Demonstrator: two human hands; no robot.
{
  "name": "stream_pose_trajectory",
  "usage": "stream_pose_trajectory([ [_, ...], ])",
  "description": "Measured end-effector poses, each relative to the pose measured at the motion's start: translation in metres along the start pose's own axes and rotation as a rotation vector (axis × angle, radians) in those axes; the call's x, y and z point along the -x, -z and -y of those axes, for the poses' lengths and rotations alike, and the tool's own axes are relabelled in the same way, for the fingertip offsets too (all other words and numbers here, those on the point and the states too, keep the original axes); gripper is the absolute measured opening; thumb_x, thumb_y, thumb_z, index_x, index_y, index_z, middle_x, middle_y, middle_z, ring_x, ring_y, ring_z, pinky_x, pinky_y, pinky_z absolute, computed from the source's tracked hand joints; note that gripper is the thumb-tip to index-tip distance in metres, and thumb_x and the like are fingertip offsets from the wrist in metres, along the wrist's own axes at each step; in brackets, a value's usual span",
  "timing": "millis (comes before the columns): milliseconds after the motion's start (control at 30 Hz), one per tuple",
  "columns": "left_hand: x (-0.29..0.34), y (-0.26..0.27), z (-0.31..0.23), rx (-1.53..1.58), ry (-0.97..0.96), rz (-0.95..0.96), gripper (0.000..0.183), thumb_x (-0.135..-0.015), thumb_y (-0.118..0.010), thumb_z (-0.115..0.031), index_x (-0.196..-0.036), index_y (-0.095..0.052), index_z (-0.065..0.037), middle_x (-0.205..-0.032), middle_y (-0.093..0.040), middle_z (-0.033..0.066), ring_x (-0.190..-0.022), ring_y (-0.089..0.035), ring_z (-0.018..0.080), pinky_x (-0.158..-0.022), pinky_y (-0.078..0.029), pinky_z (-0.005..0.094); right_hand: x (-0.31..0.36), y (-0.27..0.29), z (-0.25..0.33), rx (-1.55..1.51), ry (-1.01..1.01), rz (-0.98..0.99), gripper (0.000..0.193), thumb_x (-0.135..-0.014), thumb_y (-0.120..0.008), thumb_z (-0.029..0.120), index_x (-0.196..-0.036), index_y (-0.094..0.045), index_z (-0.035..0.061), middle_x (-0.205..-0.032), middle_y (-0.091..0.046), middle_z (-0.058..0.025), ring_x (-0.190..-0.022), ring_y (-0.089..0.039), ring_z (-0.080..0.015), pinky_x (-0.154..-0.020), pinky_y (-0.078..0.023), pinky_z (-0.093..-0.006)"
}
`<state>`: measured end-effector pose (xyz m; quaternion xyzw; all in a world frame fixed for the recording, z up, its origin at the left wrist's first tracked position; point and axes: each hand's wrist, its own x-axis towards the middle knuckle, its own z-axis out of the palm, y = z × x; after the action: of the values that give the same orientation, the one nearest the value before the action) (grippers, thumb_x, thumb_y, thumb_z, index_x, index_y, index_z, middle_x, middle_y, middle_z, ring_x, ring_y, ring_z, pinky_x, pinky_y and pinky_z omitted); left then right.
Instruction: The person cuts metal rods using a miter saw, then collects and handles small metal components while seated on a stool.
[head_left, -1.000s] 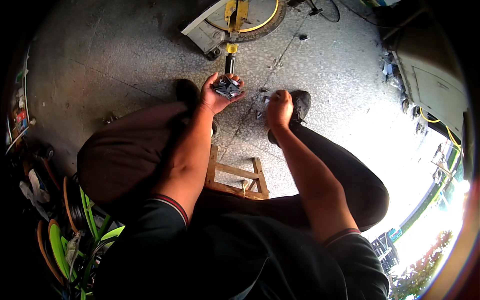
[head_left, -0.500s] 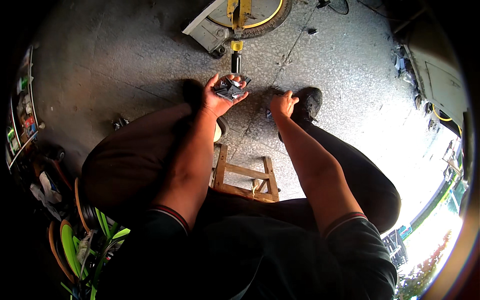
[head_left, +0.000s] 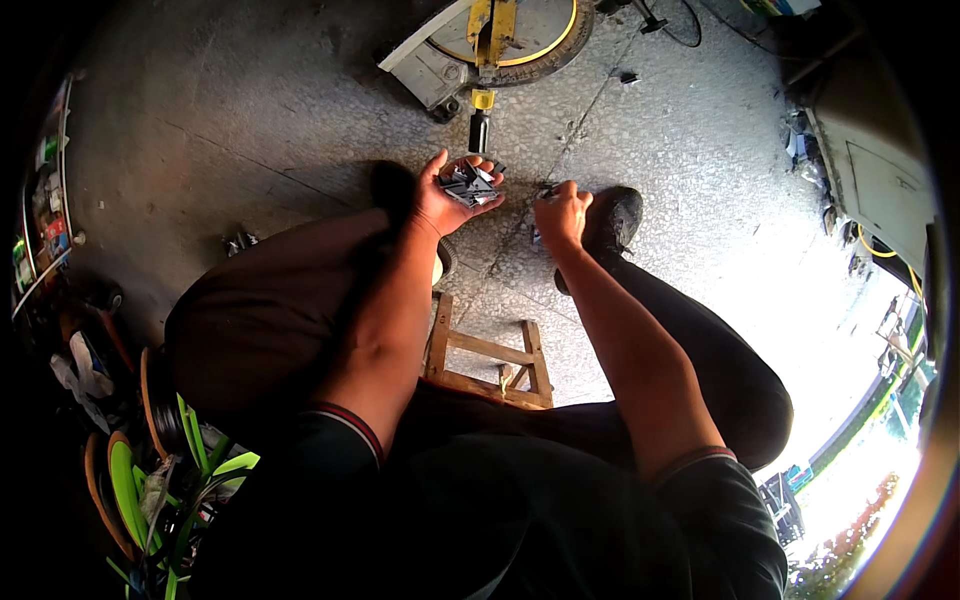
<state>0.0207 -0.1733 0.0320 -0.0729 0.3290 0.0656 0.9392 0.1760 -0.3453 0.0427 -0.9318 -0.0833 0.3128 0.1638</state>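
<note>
My left hand (head_left: 436, 206) is palm up and cupped under a loose pile of small grey and dark cut-off strips (head_left: 468, 186), some with pale faces. Its fingers curl up around the far side of the pile. To its right, my right hand (head_left: 565, 214) hangs low over the floor beside my shoe, with fingers bent together. Something small and dark shows at its fingertips, too unclear to name. A few small pieces (head_left: 536, 235) lie on the floor just below that hand, partly hidden by it.
Beyond my hands stands a saw base with a round turntable (head_left: 540, 50) and a yellow-and-black handle (head_left: 480, 120). A low wooden stool frame (head_left: 490, 345) sits between my legs. My dark shoe (head_left: 615, 220) is at the right. Green-edged coils (head_left: 125, 490) lie at the lower left, a pale cabinet (head_left: 880, 180) at the right.
My right hand has turned slightly, its fingers now pointing more to the left, with something dark at their tips. My left hand still holds the strips. The whole view has shifted a little.
</note>
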Motion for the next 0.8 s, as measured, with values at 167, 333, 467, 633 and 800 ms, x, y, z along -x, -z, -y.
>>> stream_pose_trajectory([
  [167, -0.002, 0.005, 0.0, 0.001, 0.02, 0.018, 0.067, -0.102, -0.039, -0.062, -0.122, -0.068, -0.005, -0.131, -0.068, 0.0164, -0.13, -0.058, 0.0403, -0.11, -0.039, 0.0686, 0.058, 0.033, 0.055, -0.122, 0.709, 0.059, 0.04, -0.078, -0.072, 0.003, -0.116, -0.059, 0.0044, -0.122, -0.05, -0.0235, -0.108, -0.06, -0.0457, -0.089, -0.057, -0.0501],
  [333, -0.002, 0.002, 0.006, -0.109, -0.117, 0.024, 0.074, -0.104, -0.028, -0.066, -0.124, -0.065, -0.005, -0.131, -0.066, 0.0191, -0.131, -0.057, 0.0432, -0.112, -0.036, 0.0695, 0.087, 0.019, 0.081, 0.018, 0.945, 0.051, 0.052, -0.078, -0.074, 0.004, -0.127, -0.057, 0.0078, -0.133, -0.048, -0.0247, -0.126, -0.054, -0.0502, -0.093, -0.059, -0.0486],
  [467, -0.007, 0.009, 0.006, -0.019, -0.105, 0.176, 0.079, -0.103, -0.022, -0.069, -0.128, -0.063, -0.007, -0.133, -0.064, 0.0184, -0.137, -0.05, 0.0463, -0.116, -0.033, 0.0709, 0.097, 0.02, 0.094, 0.067, 0.867, 0.133, 0.055, -0.081, -0.074, 0.005, -0.133, -0.056, 0.0096, -0.137, -0.047, -0.0253, -0.131, -0.051, -0.0513, -0.094, -0.059, -0.0486],
  [633, -0.006, 0.009, 0.007, 0.014, -0.169, 0.215, 0.079, -0.102, -0.021, -0.071, -0.127, -0.064, -0.009, -0.135, -0.062, 0.0169, -0.139, -0.049, 0.0449, -0.115, -0.035, 0.0698, 0.1, 0.011, 0.09, -0.028, 0.861, 0.113, 0.05, -0.086, -0.073, 0.006, -0.133, -0.057, 0.0103, -0.135, -0.05, -0.0226, -0.12, -0.058, -0.046, -0.089, -0.06, -0.0473],
  [800, 0.002, -0.005, 0.003, 0.036, -0.157, 0.146, 0.077, -0.102, -0.023, -0.07, -0.124, -0.065, -0.01, -0.135, -0.062, 0.0151, -0.139, -0.049, 0.0431, -0.112, -0.039, 0.0674, 0.092, 0.019, 0.074, -0.186, 0.905, -0.012, 0.037, -0.087, -0.069, 0.0, -0.122, -0.061, 0.0078, -0.12, -0.058, -0.0174, -0.102, -0.066, -0.04, -0.081, -0.059, -0.0464],
])
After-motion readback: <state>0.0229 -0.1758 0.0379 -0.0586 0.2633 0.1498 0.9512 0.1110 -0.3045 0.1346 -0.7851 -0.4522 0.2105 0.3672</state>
